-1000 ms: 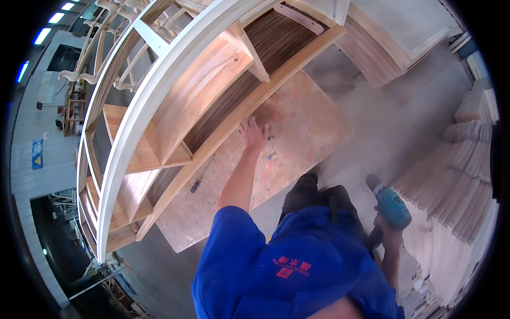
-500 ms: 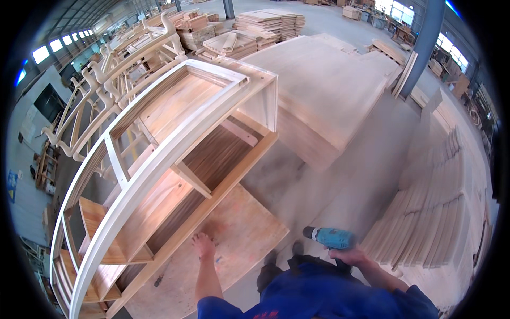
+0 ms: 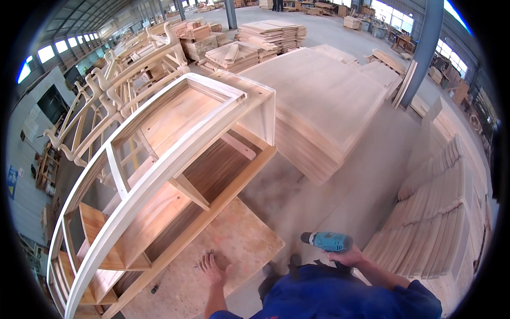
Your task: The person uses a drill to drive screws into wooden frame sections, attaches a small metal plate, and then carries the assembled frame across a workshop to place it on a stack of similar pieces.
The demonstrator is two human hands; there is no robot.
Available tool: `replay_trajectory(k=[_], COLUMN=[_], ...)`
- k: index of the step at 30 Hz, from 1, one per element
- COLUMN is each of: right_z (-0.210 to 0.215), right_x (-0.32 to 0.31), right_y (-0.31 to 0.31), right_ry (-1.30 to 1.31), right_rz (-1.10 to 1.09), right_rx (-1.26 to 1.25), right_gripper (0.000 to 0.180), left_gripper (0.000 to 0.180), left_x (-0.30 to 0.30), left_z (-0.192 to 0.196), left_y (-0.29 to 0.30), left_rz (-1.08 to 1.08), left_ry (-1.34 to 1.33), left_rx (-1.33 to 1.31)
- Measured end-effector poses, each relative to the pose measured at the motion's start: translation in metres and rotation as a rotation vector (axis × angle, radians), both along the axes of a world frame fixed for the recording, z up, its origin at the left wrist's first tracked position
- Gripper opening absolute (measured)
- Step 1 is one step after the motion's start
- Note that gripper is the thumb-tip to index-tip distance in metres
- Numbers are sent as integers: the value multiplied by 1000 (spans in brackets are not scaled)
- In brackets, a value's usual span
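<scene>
A blue-and-black cordless drill [image 3: 330,241] is in my right hand [image 3: 348,257], its chuck pointing left, held over the floor just past the work board. Palm down, my left hand [image 3: 213,270] is over the stained wooden board [image 3: 245,234], its fingers apart. Tiny dark bits lie at its fingertips, too small to name. Farther left on the board lies a small dark object [image 3: 154,289] that I cannot identify. Along the board's left side rests a large wooden cabinet frame [image 3: 159,167] with a curved pale front rail and inner partitions.
Behind the cabinet stand curved-leg wooden frames [image 3: 106,98]. A tall stack of wide panels [image 3: 324,101] is ahead, and stacked slats [image 3: 425,234] rise at my right. A grey steel column [image 3: 424,53] stands beyond them.
My left hand has shifted slightly right and nearer to me over the board. The drill has moved a little left and down in view, still in my right hand.
</scene>
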State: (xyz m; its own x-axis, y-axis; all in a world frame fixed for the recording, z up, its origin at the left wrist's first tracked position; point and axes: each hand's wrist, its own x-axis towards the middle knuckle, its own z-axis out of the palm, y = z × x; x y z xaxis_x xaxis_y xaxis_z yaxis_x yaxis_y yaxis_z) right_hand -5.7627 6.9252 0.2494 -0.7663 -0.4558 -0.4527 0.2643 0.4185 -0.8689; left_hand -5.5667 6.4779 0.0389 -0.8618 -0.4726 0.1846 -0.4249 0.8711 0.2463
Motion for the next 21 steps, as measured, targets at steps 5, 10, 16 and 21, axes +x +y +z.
replay_trajectory(k=[5, 10, 16, 21], right_z=[1, 4, 11, 1], right_x=[5, 12, 27, 33], right_y=[-22, -41, -58, -53], right_ry=[-25, 57, -15, -29], right_rz=[5, 124, 91, 96], right_rx=[-29, 45, 46, 78], right_gripper=[30, 32, 32, 34], left_gripper=[66, 47, 35, 30], left_x=[-11, -28, -33, -42], left_z=[-5, -23, -56, -53], left_y=[-8, -31, -68, -77], left_rz=[191, 154, 76, -15], left_ry=[-137, -188, -137, -223], left_rx=[123, 102, 45, 4])
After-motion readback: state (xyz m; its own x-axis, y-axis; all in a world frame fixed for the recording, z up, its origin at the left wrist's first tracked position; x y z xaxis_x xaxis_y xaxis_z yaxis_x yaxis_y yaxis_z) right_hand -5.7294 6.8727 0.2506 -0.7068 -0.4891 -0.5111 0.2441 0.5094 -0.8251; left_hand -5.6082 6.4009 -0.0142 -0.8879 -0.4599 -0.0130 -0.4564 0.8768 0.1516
